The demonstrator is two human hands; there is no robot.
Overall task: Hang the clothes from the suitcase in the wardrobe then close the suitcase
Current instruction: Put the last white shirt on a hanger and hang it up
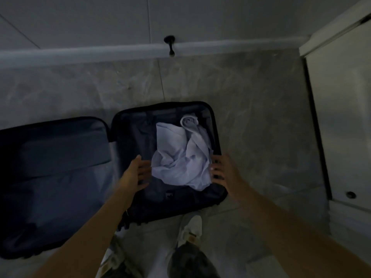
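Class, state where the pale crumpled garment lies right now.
In the head view, the pale garment lies inside the right half of the open suitcase, between the left hand and right hand.

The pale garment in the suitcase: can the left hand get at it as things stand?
Probably yes. The left hand is open just beside the pale garment, over the open suitcase, and nothing lies between them.

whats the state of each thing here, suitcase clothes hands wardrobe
suitcase: open, both halves lying flat
pale garment: crumpled, in the right half
left hand: open, beside the garment
right hand: open, at the garment's edge
wardrobe door: looks shut, too dim to be sure
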